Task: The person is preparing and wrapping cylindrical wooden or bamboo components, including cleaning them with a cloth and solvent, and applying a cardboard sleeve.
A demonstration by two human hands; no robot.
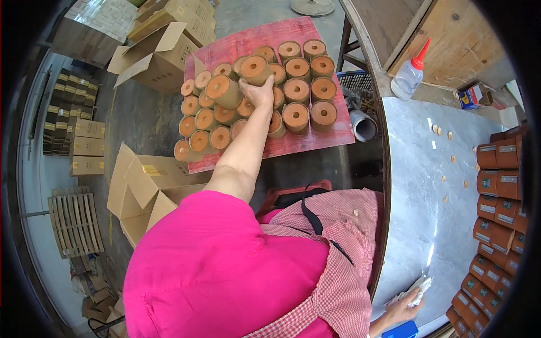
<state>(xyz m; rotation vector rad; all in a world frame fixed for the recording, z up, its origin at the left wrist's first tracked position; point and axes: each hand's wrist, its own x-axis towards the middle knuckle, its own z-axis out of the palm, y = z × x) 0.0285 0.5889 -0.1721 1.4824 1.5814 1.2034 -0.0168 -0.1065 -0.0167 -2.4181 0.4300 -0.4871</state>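
My left hand (259,93) reaches out to a red board (211,48) and grips a terracotta pot (255,67), its round base with a centre hole facing up. Just left of it another pot (223,91) sits tilted and higher than those around it; I cannot tell whether my hand touches it. Rows of similar upturned pots (296,115) with tan sides cover much of the board. At the lower right, my right hand (407,310) is closed on a crumpled white cloth (416,287) over the grey table (411,214).
Stacked orange-brown pots (499,186) line the table's far right side. A clear bottle with a red nozzle (407,79), small round tan pieces (453,159) and a blue object (401,330) are on the table. Open cardboard boxes (152,174) stand left; a wooden pallet (75,222) lies beyond.
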